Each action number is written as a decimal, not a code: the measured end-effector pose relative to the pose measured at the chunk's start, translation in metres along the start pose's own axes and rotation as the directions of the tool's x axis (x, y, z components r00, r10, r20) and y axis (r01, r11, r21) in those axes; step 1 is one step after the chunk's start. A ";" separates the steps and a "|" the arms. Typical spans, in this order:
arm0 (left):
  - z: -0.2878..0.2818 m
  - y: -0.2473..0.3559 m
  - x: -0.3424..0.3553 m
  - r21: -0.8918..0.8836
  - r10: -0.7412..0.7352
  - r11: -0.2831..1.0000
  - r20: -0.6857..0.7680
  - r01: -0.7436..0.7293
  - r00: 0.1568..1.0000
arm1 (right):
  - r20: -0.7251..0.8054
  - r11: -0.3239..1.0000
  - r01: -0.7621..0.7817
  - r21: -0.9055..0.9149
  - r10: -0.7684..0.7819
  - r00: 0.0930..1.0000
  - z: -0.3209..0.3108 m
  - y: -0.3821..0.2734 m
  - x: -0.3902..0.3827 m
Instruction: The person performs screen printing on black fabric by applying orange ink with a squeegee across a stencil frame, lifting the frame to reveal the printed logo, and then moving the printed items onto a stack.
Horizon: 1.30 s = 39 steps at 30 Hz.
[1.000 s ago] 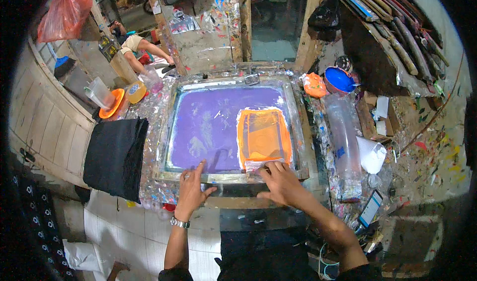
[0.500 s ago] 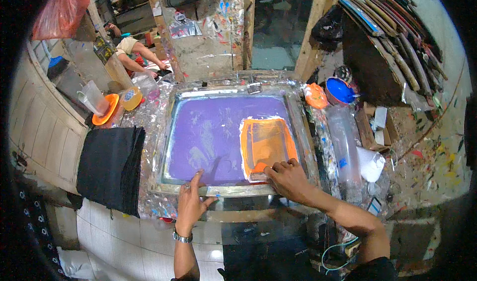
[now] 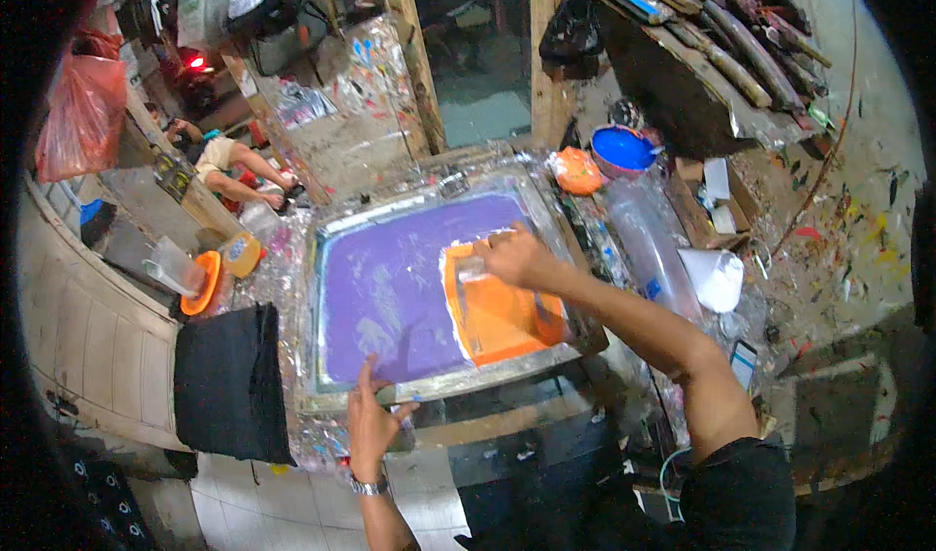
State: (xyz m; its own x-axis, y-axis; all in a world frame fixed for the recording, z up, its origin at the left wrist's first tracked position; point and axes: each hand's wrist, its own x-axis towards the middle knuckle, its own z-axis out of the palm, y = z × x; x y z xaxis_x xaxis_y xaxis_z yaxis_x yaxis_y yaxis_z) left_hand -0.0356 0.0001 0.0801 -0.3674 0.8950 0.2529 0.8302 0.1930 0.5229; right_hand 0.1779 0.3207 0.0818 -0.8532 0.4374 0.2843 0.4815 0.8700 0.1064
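A screen-printing frame (image 3: 306,346) with purple mesh (image 3: 380,258) lies on the paint-spattered bench, slightly askew. Orange ink (image 3: 507,327) covers a patch at its right. My right hand (image 3: 517,258) is at the top of that patch, fingers wrapped round a small squeegee (image 3: 473,268) touching the ink. My left hand (image 3: 375,410), fingers apart, rests at the frame's near edge with one finger reaching onto the mesh. Black fabric sheets (image 3: 224,375) are stacked left of the frame.
Right: blue paint bowl (image 3: 624,147), orange lump (image 3: 577,169), clear plastic roll (image 3: 648,244), white cone (image 3: 712,278), phone (image 3: 743,364), stacked squeegees (image 3: 741,54). Left: orange plate (image 3: 203,297), yellow tub (image 3: 242,254), hanging red bag (image 3: 80,112). Someone's bare legs (image 3: 263,171) show beyond.
My right hand and squeegee have moved up from the near edge of the orange patch to its top, leaving brighter ink below. The view has turned, so the bench appears tilted.
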 end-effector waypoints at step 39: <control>0.092 0.280 0.333 -0.951 0.028 -0.256 -0.185 -0.172 0.982 | -0.191 0.961 -0.192 0.200 0.231 0.954 -0.300 0.156 0.266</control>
State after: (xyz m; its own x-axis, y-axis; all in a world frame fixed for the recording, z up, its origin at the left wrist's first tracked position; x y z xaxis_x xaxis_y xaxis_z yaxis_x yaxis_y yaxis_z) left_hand 0.1130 0.3896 0.2355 -0.4153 0.8100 0.4140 -0.5480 -0.5860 0.5969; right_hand 0.0860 0.5046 0.4598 -0.6644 0.5746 0.4779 0.5866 0.7972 -0.1430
